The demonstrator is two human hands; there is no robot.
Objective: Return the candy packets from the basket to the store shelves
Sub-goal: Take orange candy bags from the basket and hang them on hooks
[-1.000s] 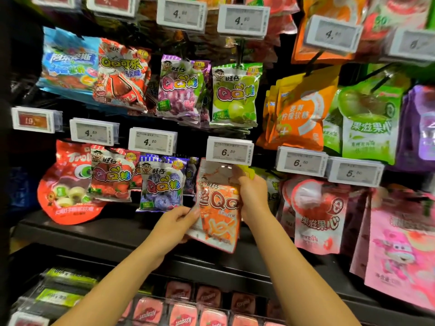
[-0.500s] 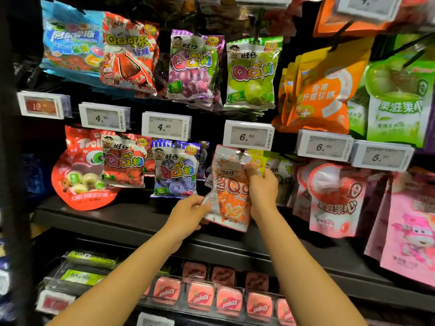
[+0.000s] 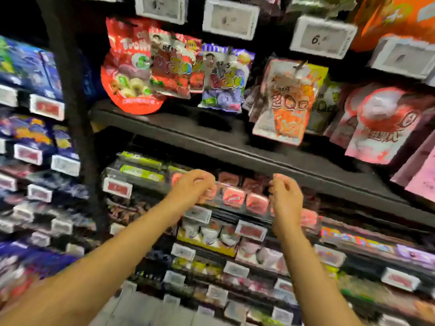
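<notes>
An orange and white candy packet (image 3: 284, 102) hangs from a shelf hook under a white price tag (image 3: 323, 36). Neither hand touches it. My left hand (image 3: 191, 187) and my right hand (image 3: 285, 198) hover well below it, in front of the lower shelf, with fingers loosely curled and nothing in them. The basket is out of view. The picture is blurred by motion.
Red (image 3: 128, 74) and purple (image 3: 223, 81) candy bags hang left of the orange packet, pink bags (image 3: 381, 123) to its right. A black shelf ledge (image 3: 211, 135) runs beneath them. Below it lie pink tins (image 3: 234, 196) and several rows of small goods with price tags.
Both hands have let go of the orange packet, which now hangs on its hook. They have dropped below the shelf ledge, and the view has tilted downward.
</notes>
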